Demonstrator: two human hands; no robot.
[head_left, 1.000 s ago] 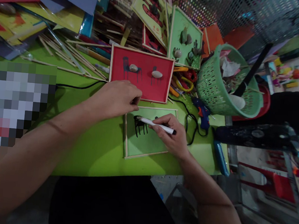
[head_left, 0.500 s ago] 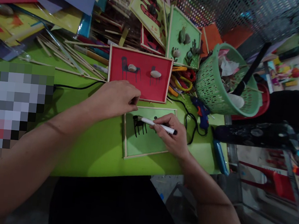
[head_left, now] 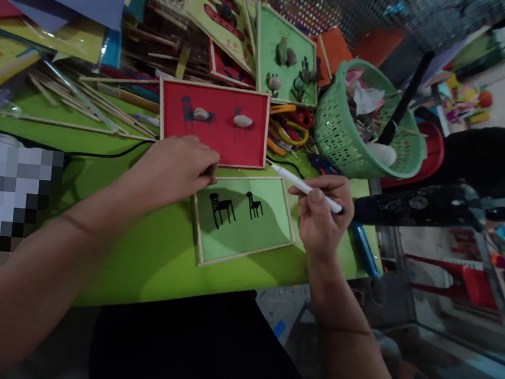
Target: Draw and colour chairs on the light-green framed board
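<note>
A green panel (head_left: 248, 239) with a light wooden border lies on the table, with two black chairs (head_left: 223, 209) drawn on it. To the right of this panel my right hand (head_left: 324, 210) is closed around a white marker (head_left: 295, 181), raised off the drawing and pointing up and left. My left hand (head_left: 184, 163) rests by the panel's upper left corner, fingers curled; whatever they may hold is hidden. Just beyond it, partly behind the left hand, lies a red framed panel (head_left: 221, 145) with two chair drawings, a pebble on each.
Thin wooden sticks (head_left: 83, 101) and coloured paper crowd the left and back. Other framed pebble pictures, such as a green one (head_left: 285, 68), lie behind. A green basket (head_left: 345, 138) of scraps stands at right, near scissors (head_left: 295, 135) and a glue gun (head_left: 323, 165).
My right hand has lifted the marker away from the left chair drawing and moved right, uncovering the second chair. My left hand stays by the panel's corner. The whole view has shifted somewhat.
</note>
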